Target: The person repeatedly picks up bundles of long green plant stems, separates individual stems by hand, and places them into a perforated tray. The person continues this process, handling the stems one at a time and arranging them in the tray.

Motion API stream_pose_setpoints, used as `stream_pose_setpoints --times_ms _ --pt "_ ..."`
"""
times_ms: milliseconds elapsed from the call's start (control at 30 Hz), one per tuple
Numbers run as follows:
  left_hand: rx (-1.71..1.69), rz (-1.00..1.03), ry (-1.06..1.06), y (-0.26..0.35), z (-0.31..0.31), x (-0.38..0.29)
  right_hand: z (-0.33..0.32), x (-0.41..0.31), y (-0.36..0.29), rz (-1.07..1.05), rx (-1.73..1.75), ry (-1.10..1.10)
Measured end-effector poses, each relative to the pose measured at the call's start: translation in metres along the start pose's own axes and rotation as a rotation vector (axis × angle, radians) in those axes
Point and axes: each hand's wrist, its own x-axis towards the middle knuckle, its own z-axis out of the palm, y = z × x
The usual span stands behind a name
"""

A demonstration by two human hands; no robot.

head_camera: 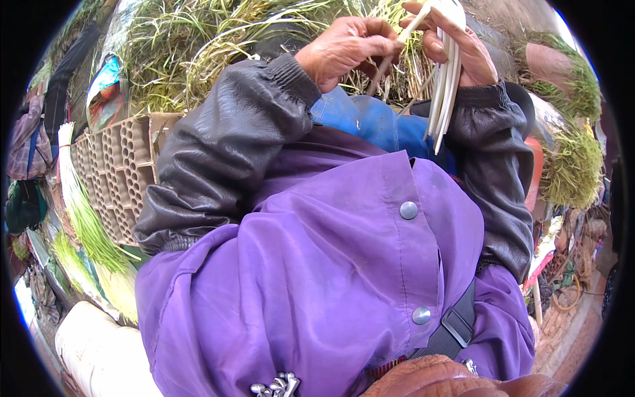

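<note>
At the top of the view, my left hand point(354, 49), back of the hand up, pinches a thin pale plant stalk point(411, 31) between thumb and fingers. To its right, my right hand point(464, 47) holds several long white stalks point(445, 94), their ends hanging over my lap. The left hand's stalk slants up to the right hand's fingers; its lower part is blurred. Both forearms wear dark shiny sleeves. A heap of loose green and yellowish leafy stalks point(218, 44) lies just beyond my hands. Blue cloth point(367, 119) covers my lap.
To my left stands a brown box-like thing with rows of round holes point(111, 173). A tied bundle of white-stemmed greens point(82, 203) leans against it. A white sack point(99, 347) is nearer me. More greens point(570, 168) lie at the right, near a reddish container point(534, 173).
</note>
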Motion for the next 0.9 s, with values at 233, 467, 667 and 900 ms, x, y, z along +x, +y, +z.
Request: stream_pose_setpoints --times_ms 233,467,667,900 --pt "-0.348 0.052 0.149 0.022 -0.012 -0.018 -0.021 0.005 0.005 0.0 -0.158 -0.078" --pt "-0.4 0.129 0.322 0.033 -0.037 -0.022 -0.023 0.0 -0.007 -0.031 -0.22 0.077" --pt "-0.113 0.113 0.269 0.022 -0.024 -0.015 -0.023 0.01 -0.003 -0.007 0.051 0.041" --pt "0.099 0.143 0.192 0.015 0.019 -0.011 0.001 0.004 0.034 0.025 0.056 -0.041"
